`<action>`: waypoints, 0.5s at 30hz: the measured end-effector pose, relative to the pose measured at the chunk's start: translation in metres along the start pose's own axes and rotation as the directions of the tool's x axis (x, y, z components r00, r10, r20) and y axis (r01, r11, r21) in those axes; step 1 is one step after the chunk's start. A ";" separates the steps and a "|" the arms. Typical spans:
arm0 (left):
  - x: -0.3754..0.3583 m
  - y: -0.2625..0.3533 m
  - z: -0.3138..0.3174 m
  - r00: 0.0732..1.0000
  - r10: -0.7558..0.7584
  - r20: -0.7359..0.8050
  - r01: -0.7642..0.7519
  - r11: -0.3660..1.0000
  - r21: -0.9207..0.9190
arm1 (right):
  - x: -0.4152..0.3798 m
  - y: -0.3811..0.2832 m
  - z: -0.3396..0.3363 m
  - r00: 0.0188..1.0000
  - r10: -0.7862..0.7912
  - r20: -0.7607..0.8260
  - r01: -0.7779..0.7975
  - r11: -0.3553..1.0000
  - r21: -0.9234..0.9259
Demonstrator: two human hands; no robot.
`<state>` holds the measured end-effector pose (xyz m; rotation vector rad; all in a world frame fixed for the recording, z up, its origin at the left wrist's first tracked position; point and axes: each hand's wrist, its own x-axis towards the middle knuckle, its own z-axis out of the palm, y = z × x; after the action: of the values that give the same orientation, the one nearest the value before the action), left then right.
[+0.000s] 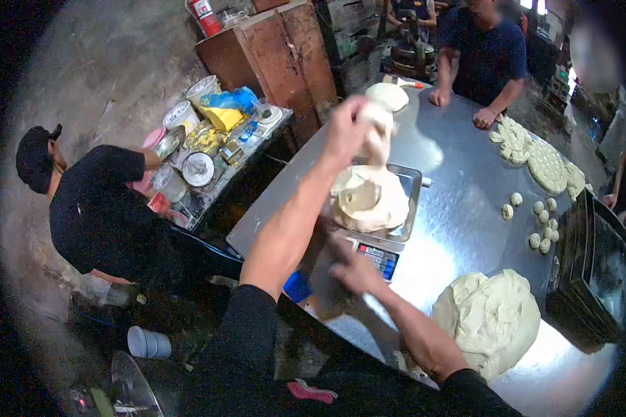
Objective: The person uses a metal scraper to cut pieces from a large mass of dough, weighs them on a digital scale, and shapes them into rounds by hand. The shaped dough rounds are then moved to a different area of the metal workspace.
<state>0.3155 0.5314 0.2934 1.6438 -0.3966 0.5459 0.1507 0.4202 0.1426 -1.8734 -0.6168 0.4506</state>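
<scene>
Up over the scale, my left hand [348, 128] is closed on a piece of dough [377, 142], which hangs down from the fingers and is blurred by motion. Its lower end is close over a larger lump of dough [379, 208] that sits in the metal tray [412, 215] of a digital scale [379, 260]. Beside the scale's keypad is my right hand [358, 270], slightly blurred, with fingers apart and nothing in them. A big mass of pale dough [490, 320] rests on the metal table near my right forearm.
Several small dough balls [541, 226], flattened dough sheets [548, 167] and stacked dark trays [588, 264] line the table's right side. A round dough piece [387, 96] lies at the far end. One person [483, 55] leans there; another [104, 208] works at a cluttered side table [222, 163].
</scene>
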 end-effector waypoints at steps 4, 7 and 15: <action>0.043 0.114 0.019 0.957 0.287 0.043 -0.290 0.953 0.093 | -0.079 -0.007 0.018 0.983 0.000 0.181 -0.004 1.000 0.017; 0.023 0.139 0.048 0.929 0.293 0.228 -0.317 0.945 0.077 | -0.171 0.020 -0.049 0.996 0.069 0.063 -0.071 0.997 0.024; -0.245 0.035 0.228 0.650 -0.286 0.703 -0.131 0.870 0.475 | -0.422 0.062 -0.177 0.628 0.413 -0.660 0.046 0.827 0.561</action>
<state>0.1219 0.2882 0.1636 2.3568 -0.8497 -0.1980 -0.0712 0.0152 0.1596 -1.3840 0.2947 -0.0836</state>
